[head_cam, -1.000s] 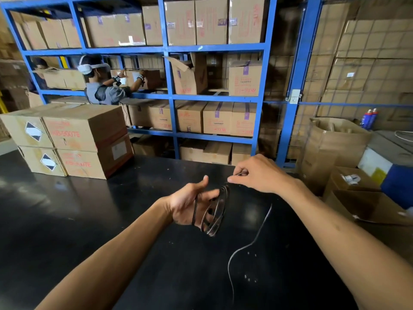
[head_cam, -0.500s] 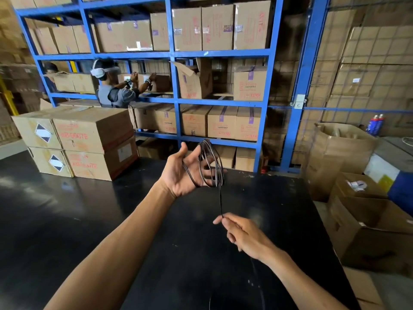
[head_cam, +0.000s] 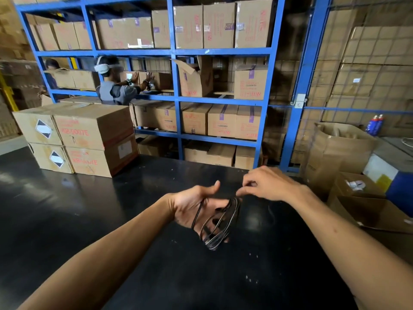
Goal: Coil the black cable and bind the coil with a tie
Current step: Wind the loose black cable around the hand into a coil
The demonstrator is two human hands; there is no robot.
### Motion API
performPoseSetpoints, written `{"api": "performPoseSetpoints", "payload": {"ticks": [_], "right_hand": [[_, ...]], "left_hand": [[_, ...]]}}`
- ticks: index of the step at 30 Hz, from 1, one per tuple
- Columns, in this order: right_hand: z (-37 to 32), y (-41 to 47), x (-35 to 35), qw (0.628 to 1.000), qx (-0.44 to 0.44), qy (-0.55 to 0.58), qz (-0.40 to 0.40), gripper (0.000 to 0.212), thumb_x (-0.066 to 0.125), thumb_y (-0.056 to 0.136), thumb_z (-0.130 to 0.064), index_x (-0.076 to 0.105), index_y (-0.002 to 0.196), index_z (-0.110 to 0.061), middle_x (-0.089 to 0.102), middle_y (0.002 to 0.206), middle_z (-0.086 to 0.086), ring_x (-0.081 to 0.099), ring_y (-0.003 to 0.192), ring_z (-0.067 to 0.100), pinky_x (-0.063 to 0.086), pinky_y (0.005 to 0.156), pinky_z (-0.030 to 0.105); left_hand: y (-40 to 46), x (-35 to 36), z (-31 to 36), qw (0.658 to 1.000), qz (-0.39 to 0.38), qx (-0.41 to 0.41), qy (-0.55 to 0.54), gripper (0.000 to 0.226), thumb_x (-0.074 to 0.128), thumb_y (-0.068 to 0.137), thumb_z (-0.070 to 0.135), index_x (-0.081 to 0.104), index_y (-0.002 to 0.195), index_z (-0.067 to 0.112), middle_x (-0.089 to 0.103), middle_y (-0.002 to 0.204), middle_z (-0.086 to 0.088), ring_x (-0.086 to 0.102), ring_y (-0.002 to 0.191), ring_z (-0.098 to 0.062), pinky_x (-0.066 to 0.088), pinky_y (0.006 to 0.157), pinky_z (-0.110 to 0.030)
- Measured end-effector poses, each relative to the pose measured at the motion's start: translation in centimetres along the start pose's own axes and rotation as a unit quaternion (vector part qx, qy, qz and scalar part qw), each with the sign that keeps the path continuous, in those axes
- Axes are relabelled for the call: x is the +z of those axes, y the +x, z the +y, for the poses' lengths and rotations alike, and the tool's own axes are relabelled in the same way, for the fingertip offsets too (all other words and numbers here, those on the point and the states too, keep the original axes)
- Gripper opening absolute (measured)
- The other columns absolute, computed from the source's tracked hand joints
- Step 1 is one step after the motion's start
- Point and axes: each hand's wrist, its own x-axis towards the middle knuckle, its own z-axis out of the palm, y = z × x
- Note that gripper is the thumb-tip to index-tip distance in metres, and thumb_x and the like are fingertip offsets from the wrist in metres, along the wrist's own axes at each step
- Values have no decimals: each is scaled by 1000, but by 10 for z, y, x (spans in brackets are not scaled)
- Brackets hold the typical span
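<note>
Several loops: the black cable (head_cam: 220,222) is wound around the left hand (head_cam: 194,208) at centre frame, strands running from the palm side down to a bunch at the lower edge of the coil.
Left hand: fingers curled through the loops and holding them, thumb sticking up; the coil hangs off the hand above the black table (head_cam: 93,211), not resting on it.
Right hand: the right hand (head_cam: 269,183), just right of centre, has come back up from low in the frame, where half a second ago it was drawing a straight run of cable down from the coil; thumb and forefinger are pinched together at the coil's top edge (on the cable end, I judge, though the strand itself is too thin and blurred to make out).
What changed: another turn has been laid on, and no loose tail shows on the table now, whereas a second ago a thin length trailed across it.
Meaning for the task: coiling looks finished or nearly so; binding has not begun.
Tie: none visible in either hand or on the table (it may be hidden).
Next, as a judgement: tuck or hold the end, then fetch a tie while the left hand keeps the loops from springing open.
Further back: stacked cardboard boxes (head_cam: 89,139) at left on the table, then blue shelves (head_cam: 176,97) with more cartons, and another person (head_cam: 117,86) reaching into them at upper left.
</note>
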Motion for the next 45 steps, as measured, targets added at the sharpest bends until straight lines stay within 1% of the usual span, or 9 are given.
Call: {"api": "performPoseSetpoints", "payload": {"ticks": [4,10,14,17,22,26,30,36,45], "right_hand": [[-6,-1,-24,998,1,40,39,31,63,91,-57,74,90,-28,68,88,-12,63,83,8,51,72,31],[-22,-23,22,970,-16,212,119,26,55,101,-39,75,113,-28,76,93,-9,70,84,7,60,78,37],[-37,-35,70,940,-8,309,141,32,55,103,-32,66,133,-27,67,90,-33,63,76,-15,55,76,16],[-43,-42,103,914,17,392,107,28,51,104,-36,68,126,-39,47,55,-13,42,52,5,38,54,27],[-45,-49,121,871,49,488,28,27,49,104,-44,67,125,-47,40,66,2,42,61,15,42,54,30],[-23,-39,109,911,90,402,-18,27,54,94,-62,76,98,-48,63,72,-4,58,61,11,53,61,33],[10,-26,77,970,124,207,-27,28,57,98,-47,69,72,-50,71,77,-6,66,68,12,54,66,33],[29,-15,8,991,79,105,40,19,67,90,-51,76,97,-36,69,86,-18,64,82,3,55,75,31],[-7,-35,36,960,-2,217,178,23,58,101,-28,77,112,-21,76,95,-10,68,88,5,57,80,30]], "left_hand": [[5,-22,-15,989,135,28,-53,82,20,91,77,45,148,24,35,156,-18,37,131,-47,25,109,-64],[7,-38,-1,891,358,195,-200,64,31,93,70,72,98,21,61,103,-10,55,83,-31,42,82,-46],[10,-31,17,864,321,285,-264,67,28,96,67,71,105,16,69,109,-17,59,98,-36,38,98,-56],[9,-29,26,878,250,305,-272,65,26,94,69,52,135,26,41,147,-18,39,130,-42,19,113,-61],[10,-20,33,938,87,276,-191,79,20,91,74,31,153,27,15,164,-16,9,145,-59,4,114,-73],[14,-3,26,963,-40,223,-145,80,15,92,76,24,156,29,4,166,-17,0,145,-59,-11,111,-74],[16,10,18,982,-85,122,-117,83,12,91,78,20,157,29,2,166,-17,-3,145,-57,-6,112,-73],[38,-2,-4,999,-2,20,-39,91,6,87,82,32,154,27,25,162,-17,30,137,-56,24,108,-67],[46,-33,-4,909,251,217,-252,81,14,92,75,58,129,17,68,112,-19,71,79,-39,49,79,-54]]}}
